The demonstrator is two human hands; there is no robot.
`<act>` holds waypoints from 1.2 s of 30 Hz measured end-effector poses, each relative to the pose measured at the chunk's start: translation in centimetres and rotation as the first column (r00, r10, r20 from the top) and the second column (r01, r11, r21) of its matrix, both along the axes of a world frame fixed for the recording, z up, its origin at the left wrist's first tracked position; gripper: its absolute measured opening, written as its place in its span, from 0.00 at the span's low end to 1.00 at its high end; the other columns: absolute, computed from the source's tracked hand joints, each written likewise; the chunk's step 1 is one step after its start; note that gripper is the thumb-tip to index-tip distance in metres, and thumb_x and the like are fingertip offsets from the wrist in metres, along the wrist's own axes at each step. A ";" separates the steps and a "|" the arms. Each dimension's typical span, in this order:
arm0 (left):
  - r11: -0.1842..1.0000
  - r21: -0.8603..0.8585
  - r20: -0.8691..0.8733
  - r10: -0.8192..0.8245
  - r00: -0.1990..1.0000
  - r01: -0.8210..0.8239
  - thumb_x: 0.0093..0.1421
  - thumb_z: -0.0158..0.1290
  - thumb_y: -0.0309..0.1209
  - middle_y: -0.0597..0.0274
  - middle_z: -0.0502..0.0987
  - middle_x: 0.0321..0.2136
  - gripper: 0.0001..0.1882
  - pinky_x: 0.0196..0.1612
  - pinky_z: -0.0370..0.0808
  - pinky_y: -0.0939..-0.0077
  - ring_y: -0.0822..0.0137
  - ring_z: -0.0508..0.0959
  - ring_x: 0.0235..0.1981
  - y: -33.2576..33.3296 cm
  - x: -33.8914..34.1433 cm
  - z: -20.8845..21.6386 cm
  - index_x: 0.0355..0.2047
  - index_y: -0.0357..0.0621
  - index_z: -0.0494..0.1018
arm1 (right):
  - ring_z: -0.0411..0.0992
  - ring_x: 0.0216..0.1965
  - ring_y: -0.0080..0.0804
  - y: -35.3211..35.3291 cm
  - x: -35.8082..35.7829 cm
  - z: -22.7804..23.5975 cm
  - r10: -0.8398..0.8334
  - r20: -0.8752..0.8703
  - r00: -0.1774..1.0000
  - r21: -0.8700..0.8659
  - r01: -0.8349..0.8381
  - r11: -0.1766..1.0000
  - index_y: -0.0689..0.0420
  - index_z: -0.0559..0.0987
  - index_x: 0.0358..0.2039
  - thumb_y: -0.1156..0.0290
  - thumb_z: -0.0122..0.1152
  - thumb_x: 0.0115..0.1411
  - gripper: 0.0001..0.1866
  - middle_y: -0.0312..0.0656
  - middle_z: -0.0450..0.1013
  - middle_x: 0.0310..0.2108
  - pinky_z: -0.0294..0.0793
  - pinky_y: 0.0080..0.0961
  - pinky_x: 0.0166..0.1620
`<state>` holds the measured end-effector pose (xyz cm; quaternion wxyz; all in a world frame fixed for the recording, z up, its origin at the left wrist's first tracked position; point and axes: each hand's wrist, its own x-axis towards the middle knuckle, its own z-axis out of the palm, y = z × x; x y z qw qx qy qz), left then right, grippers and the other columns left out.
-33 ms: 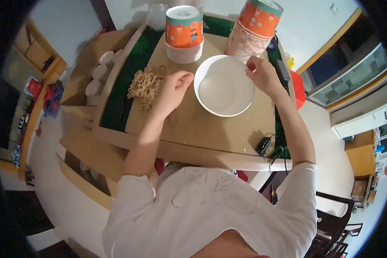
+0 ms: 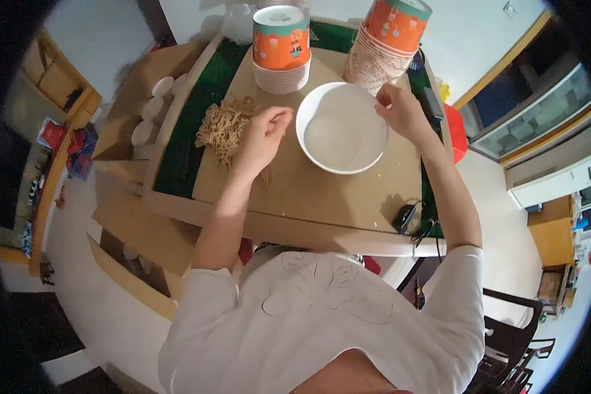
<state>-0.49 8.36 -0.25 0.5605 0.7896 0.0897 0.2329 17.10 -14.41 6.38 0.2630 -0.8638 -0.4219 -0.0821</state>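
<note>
While the two hands are up at its sides, the white tub (image 2: 345, 134) sits between the fingers with its open end up. The right hand (image 2: 404, 113) has its fingers bent in at the tub's right edge; it's hard to tell if they pinch the rim or a thin string. The left hand (image 2: 261, 141) has its fingers curled close together, just left of the tub, and what is tucked inside can't be seen. A messy heap of brown strings (image 2: 223, 128) lies just left of those fingers. Past the left fingertips stands a pile of orange tubs (image 2: 281, 49). A soft, steady pinch seems best, with the left fingers bracing the other side so the tub won't slide or bend.
</note>
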 end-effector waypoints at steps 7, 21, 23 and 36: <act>0.983 -0.175 -0.026 0.056 0.998 -0.059 0.63 0.48 0.34 0.56 0.75 0.37 0.17 0.34 0.74 0.79 0.68 0.78 0.31 -0.5 -3.2 -3.2 0.47 0.35 0.67 | 0.72 0.16 0.28 -0.4 -0.5 1.5 -0.058 -0.429 0.902 0.103 0.113 0.988 0.68 0.72 0.32 0.79 0.57 0.50 0.08 0.45 0.72 0.21 0.69 0.21 0.16; 0.968 -0.210 0.030 0.144 0.989 -0.134 0.59 0.52 0.28 0.62 0.76 0.30 0.09 0.32 0.71 0.83 0.75 0.74 0.26 2.3 -7.6 -8.9 0.38 0.37 0.73 | 0.67 0.20 0.20 -8.6 4.0 6.2 -0.093 -0.516 0.852 0.489 0.381 0.785 0.61 0.73 0.45 0.66 0.57 0.56 0.18 0.36 0.71 0.24 0.68 0.18 0.22; 0.971 -0.140 0.040 0.200 0.979 -0.193 0.58 0.53 0.28 0.63 0.76 0.29 0.08 0.31 0.70 0.83 0.76 0.74 0.26 3.6 -8.7 -11.1 0.37 0.38 0.73 | 0.65 0.18 0.19 -12.8 5.1 5.4 -0.216 -0.426 0.879 0.453 0.414 0.789 0.60 0.73 0.40 0.66 0.55 0.56 0.14 0.34 0.69 0.21 0.62 0.17 0.18; 0.854 0.426 0.144 0.263 0.954 -0.300 0.49 0.58 0.26 0.59 0.72 0.23 0.04 0.31 0.69 0.69 0.61 0.73 0.26 4.8 -3.1 -6.6 0.28 0.41 0.77 | 0.70 0.16 0.23 -14.1 0.0 -6.8 -0.473 -0.595 0.650 -0.004 0.586 0.810 0.58 0.69 0.45 0.61 0.55 0.60 0.17 0.41 0.73 0.23 0.66 0.17 0.17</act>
